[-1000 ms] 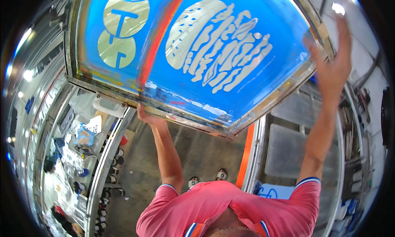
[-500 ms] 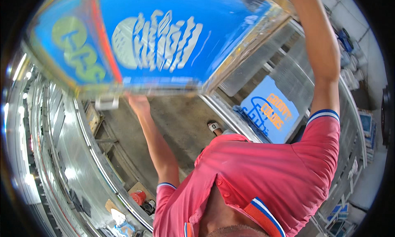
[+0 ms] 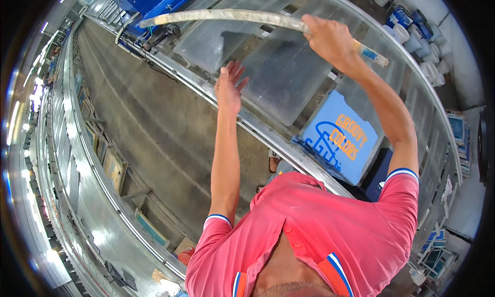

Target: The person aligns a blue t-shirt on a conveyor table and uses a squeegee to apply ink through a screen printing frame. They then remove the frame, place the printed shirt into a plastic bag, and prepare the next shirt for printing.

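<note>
A screen-printing frame (image 3: 232, 14) is turned edge-on, so only its pale, stained side shows as a long bar, bowed by the lens; its mesh face is hidden. My right hand (image 3: 330, 39) is closed around this frame near its right end, above the long table. My left hand (image 3: 230, 88) is open with fingers apart, over the table's near edge, holding nothing and apart from the frame. Beside my right arm, a light blue printed piece (image 3: 337, 137) with orange and dark blue lettering lies on the table.
The long table (image 3: 263, 133) has a metal rail and translucent panels (image 3: 281, 75). Blue equipment (image 3: 149, 5) with cables stands on it at the far left. Another long metal table (image 3: 103, 204) runs along my left, across the concrete floor (image 3: 149, 106). White buckets (image 3: 430, 72) stand at the right.
The frame has swung from showing its blue mesh face to edge-on, uncovering the table and aisle. My left hand has let go of it and moved right; my right hand has come lower.
</note>
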Available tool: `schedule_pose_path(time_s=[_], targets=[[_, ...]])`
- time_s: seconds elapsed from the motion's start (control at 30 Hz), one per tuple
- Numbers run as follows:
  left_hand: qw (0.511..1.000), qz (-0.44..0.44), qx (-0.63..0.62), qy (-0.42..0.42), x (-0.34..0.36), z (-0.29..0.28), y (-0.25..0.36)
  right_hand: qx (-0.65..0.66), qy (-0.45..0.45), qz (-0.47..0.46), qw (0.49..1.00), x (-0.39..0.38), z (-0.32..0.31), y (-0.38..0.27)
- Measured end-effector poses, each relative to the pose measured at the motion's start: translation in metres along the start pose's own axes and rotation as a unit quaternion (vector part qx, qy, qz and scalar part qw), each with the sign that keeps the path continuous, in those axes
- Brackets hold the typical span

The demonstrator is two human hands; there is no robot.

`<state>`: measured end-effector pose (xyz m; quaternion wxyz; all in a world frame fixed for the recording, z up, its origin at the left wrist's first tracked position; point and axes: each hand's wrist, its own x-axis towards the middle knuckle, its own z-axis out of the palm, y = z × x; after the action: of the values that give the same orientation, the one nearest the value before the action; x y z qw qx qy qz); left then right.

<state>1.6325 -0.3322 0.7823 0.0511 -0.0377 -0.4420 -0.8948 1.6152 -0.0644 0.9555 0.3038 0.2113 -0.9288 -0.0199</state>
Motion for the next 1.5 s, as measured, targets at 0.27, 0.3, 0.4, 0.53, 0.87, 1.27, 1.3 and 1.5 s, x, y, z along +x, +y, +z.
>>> schedule_pose_path(time_s=[0.27,0.3,0.4,0.53,0.87,1.27,1.3,1.5], targets=[[0.998,-0.040,-0.038,0.042,0.076,0.023,-0.001,0.028,0.053,0.014,0.998,-0.059,0.121,-0.017],[0.991,-0.073,-0.027,0.105,0.067,0.015,0.005,0.041,0.033,0.023,0.998,-0.077,0.129,-0.034],[0.977,-0.115,0.074,0.164,0.043,-0.049,-0.009,0.134,-0.044,0.096,0.985,-0.125,0.165,-0.091],[0.957,-0.180,0.120,0.195,0.049,-0.130,-0.045,0.183,-0.135,0.162,0.960,-0.151,0.216,-0.153],[0.817,-0.414,0.355,0.187,0.104,-0.212,-0.032,0.279,-0.272,0.242,0.888,-0.128,0.261,-0.189],[0.617,-0.078,0.756,-0.204,0.118,-0.178,-0.031,0.302,-0.314,0.196,0.879,-0.116,0.310,-0.175],[0.639,0.028,0.722,-0.264,0.113,-0.167,-0.042,0.305,-0.310,0.185,0.881,-0.113,0.317,-0.170],[0.488,-0.055,0.773,-0.401,0.085,-0.146,-0.121,0.200,-0.317,0.054,0.926,-0.080,0.365,-0.080]])
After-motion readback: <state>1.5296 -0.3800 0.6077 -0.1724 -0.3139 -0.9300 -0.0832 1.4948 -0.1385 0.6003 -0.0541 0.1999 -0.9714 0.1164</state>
